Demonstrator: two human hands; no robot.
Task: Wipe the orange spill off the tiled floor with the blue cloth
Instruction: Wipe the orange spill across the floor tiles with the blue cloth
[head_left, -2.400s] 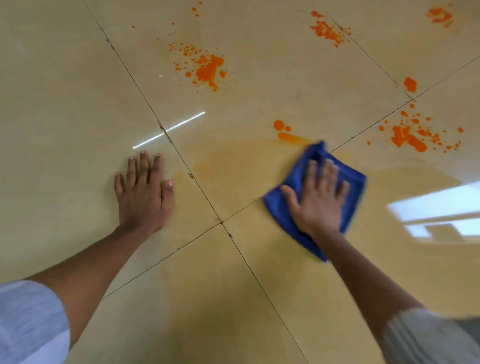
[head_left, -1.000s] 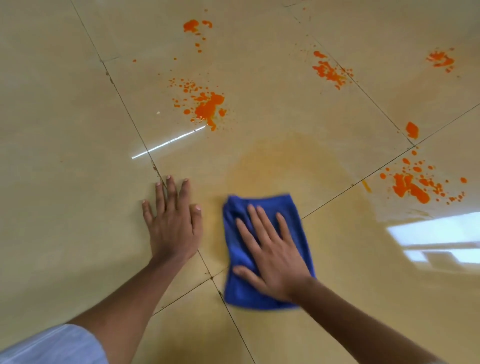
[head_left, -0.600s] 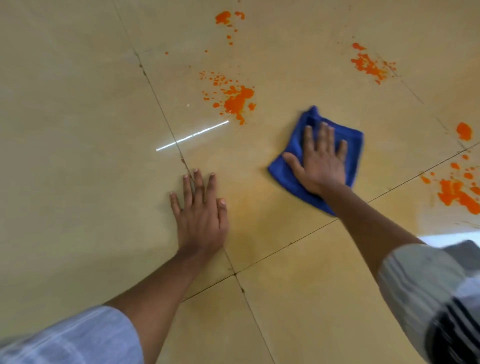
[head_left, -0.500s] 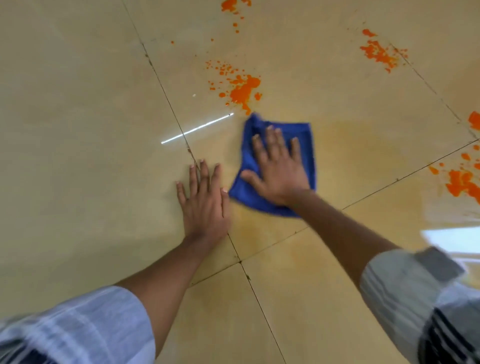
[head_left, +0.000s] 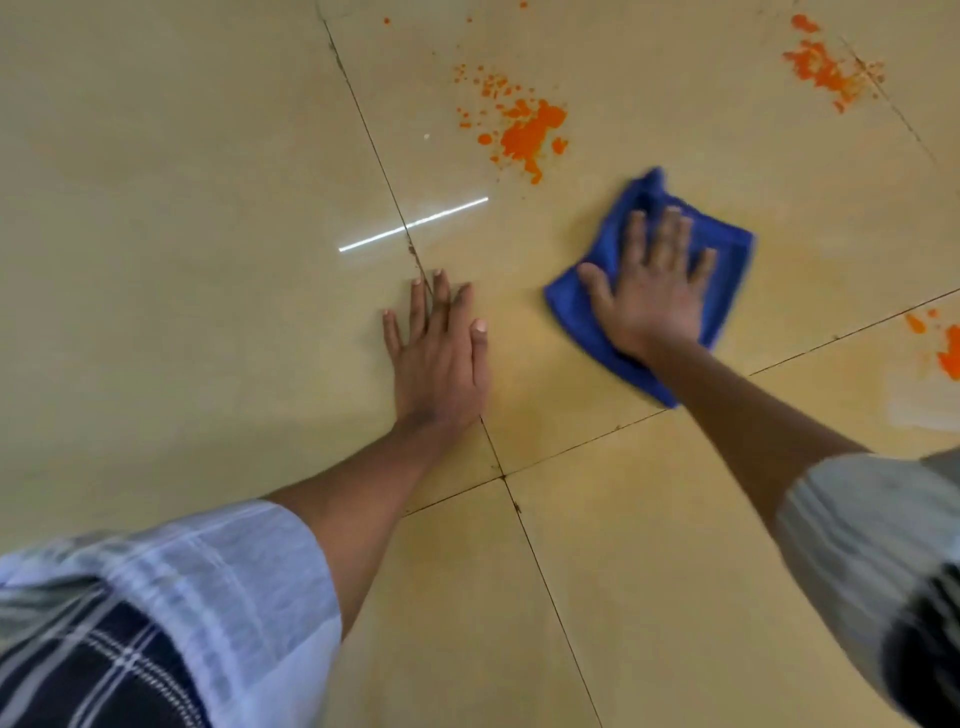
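Below me the tiled floor (head_left: 156, 156) is spreading out in glossy beige squares split by dark grout lines, with a faint yellowish smear showing around the middle. My sleeves (head_left: 171, 597) are hanging in at the near corners, pale with a dark check, the right one blurred. The blue cloth (head_left: 727, 249) is lying folded into a rough rectangle on the tile, its long axis running from near-right to far-left, one rumpled corner pointing toward the biggest orange spill (head_left: 524, 137) just beyond it; no label or writing is showing on it. My right hand (head_left: 649, 296) is pressing flat on the cloth, fingers straight and spread. My left hand (head_left: 436, 348) is resting flat on a grout line, fingers straight, holding nothing. More orange splatter (head_left: 826, 73) is sitting far right, and another patch (head_left: 950, 353) is at the right edge.
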